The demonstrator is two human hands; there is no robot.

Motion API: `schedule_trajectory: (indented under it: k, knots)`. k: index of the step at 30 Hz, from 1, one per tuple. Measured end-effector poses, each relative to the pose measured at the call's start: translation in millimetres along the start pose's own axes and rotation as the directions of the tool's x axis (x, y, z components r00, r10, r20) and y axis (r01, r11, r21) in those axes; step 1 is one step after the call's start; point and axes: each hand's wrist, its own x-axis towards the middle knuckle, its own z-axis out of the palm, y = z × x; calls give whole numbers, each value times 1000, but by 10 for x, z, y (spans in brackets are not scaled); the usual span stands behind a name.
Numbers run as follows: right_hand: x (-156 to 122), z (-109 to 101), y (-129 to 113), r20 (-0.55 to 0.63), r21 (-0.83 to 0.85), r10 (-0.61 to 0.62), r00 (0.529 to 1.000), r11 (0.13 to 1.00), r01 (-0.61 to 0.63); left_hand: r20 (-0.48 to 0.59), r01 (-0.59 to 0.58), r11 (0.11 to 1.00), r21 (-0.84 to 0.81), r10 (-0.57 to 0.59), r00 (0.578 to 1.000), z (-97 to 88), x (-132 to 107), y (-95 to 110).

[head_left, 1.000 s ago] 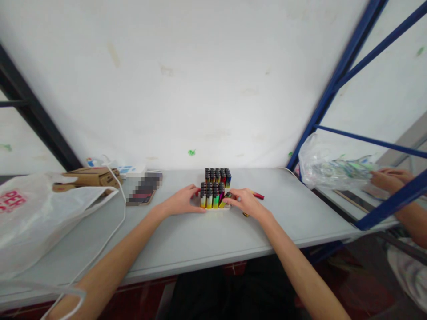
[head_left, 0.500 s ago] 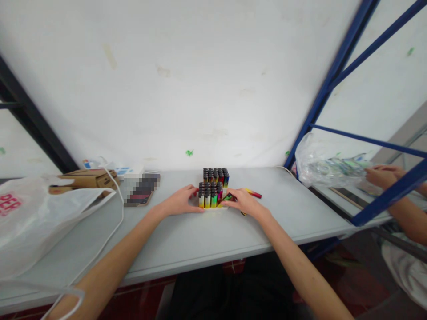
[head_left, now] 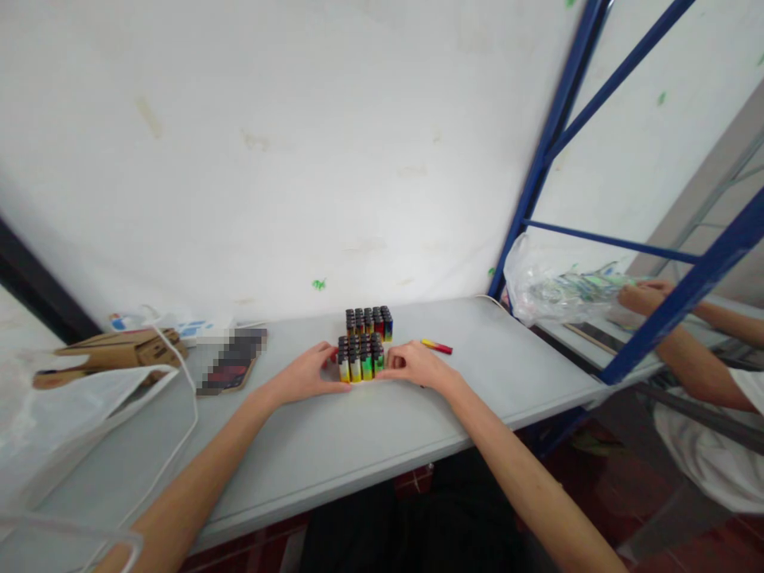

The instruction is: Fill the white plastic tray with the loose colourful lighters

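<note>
Several lighters with black tops stand upright in a tight block, white-yellow and green ones along its front. My left hand is curved around the block's left side, thumb low at the front and fingers behind. At the front right corner, my right hand has its fingers curled against a green lighter, which stands in line with the others. A second block of upright lighters is just behind. One yellow-red lighter lies flat beyond my right hand. My right fingers partly hide the block's right side.
To the left are a plastic bag, a cardboard box, a white cable and a phone. On the right, past a blue metal frame, another person's hands hold a clear plastic bag.
The green lighter that was tilted in my right fingers now stands upright at the block's front right corner. My left hand stays at the block's left side. The view has shifted to the right.
</note>
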Motion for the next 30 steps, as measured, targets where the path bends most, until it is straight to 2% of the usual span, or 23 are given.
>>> schedule_trajectory:
  k: [3,5,7,10,12,13,15,17,21,23,26,30]
  knots:
    - [-53,-164,177,-200,-122,66,978,988,-92,4,-1,1000,0,1,1000,5,1,-4]
    - [-93,-272,350,-352,-200,124,928,958,-204,0,2,1000,1,-2,1000,9,3,-7]
    - [-150,-351,531,-442,-231,219,870,909,-346,-1,2,1000,2,-2,1000,12,5,-10]
    - [-260,-409,739,-492,-228,420,763,784,-578,7,-3,1000,10,3,1000,15,11,-18]
    - [-327,-426,811,-499,-227,494,712,719,-657,15,-10,1000,19,9,1000,19,15,-25]
    - [-353,-434,829,-502,-230,503,703,706,-670,15,-12,1000,21,12,1000,20,17,-29]
    - [-389,-451,846,-499,-230,500,708,711,-664,11,-14,1000,17,14,1000,23,18,-35]
    - [-410,-464,857,-448,-208,502,739,746,-633,-1,-13,1000,1,13,1000,23,15,-35]
    - [-446,-457,900,-258,-152,426,867,868,-472,-13,-9,1000,-13,9,1000,14,6,-18]
    - [-459,-439,922,-207,-154,368,906,903,-402,-5,-2,1000,0,2,1000,11,4,-11]
    - [-461,-409,914,-222,-136,334,916,920,-368,2,1,1000,4,-1,1000,10,6,-16]
    - [-430,-395,788,-329,-31,321,888,936,-350,0,-5,1000,-10,5,1000,15,10,-32]
